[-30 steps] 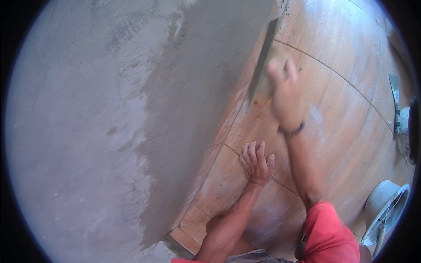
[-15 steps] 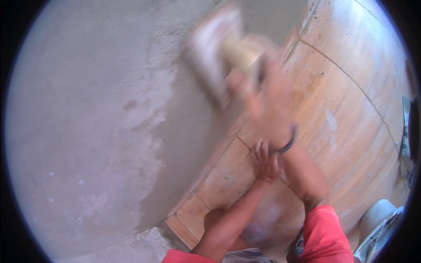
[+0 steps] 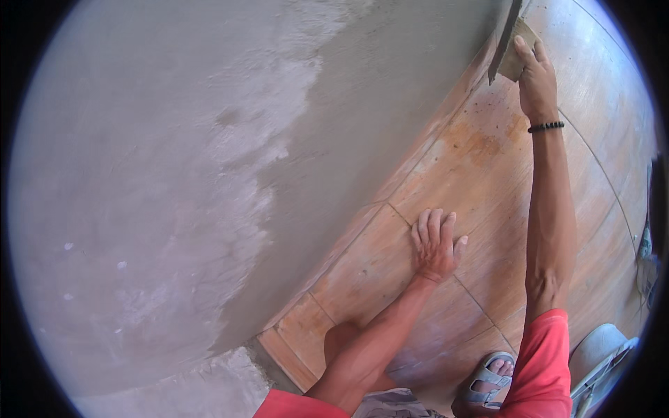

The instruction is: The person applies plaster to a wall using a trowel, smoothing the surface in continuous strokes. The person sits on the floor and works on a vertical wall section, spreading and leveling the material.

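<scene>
My right hand (image 3: 535, 80) grips the pale handle block (image 3: 516, 49) of a dark-bladed trowel (image 3: 503, 43), held on edge at the top right, beside the tiled strip (image 3: 432, 150) along the foot of the grey plastered wall (image 3: 160, 153). A dark bead bracelet sits on that wrist. Lower down, my left hand (image 3: 437, 244) rests on the orange-brown floor tiles (image 3: 488, 209), fingers spread, close to the strip. The plaster is darker in a band next to the strip and paler farther left.
A pale bucket (image 3: 598, 352) stands at the lower right. Other tools (image 3: 647, 258) lie at the far right edge, too cut off to make out. My sandalled foot (image 3: 491, 380) is on the tiles below, between my arms.
The trowel swung left over the plaster half a second ago and is now up at the top right along the strip. My left hand stays on the tiles; the view has shifted.
</scene>
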`<state>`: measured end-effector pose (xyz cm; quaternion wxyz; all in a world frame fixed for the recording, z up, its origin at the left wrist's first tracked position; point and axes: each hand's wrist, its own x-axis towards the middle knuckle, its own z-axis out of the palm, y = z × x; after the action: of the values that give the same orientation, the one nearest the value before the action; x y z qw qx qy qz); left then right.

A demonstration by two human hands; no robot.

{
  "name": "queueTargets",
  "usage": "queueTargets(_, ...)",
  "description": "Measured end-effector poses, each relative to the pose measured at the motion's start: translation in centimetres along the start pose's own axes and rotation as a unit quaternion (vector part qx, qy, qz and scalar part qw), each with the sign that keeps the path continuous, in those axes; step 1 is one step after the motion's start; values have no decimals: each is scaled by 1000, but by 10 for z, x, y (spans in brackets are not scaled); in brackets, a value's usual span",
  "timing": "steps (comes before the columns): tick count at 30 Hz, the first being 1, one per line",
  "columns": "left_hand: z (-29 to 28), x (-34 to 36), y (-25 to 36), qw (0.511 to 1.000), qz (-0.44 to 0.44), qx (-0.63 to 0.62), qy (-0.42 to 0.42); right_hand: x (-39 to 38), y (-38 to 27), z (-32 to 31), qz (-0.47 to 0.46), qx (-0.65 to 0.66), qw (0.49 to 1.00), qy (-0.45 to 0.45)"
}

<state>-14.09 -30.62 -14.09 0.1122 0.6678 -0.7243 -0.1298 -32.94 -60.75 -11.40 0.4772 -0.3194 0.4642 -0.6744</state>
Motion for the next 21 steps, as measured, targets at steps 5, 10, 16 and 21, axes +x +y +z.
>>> queueTargets(5, -1, -9, -2, 1000, -9, 4, 4, -79, -25, 49, -60, -46, 994, -81)
queueTargets(10, -8, -10, 3, 1000, -5, -13, 7, -253, -53, 124, -138, -80, 968, -194)
queueTargets(16, -4, -2, -5, 1000, 0, -12, 22, -333, -95, 122, -47, 12, 918, -394)
queueTargets(21, 46, -24, -17, 993, -99, 38, 55, -301, -93, 48, 155, 253, 906, -302)
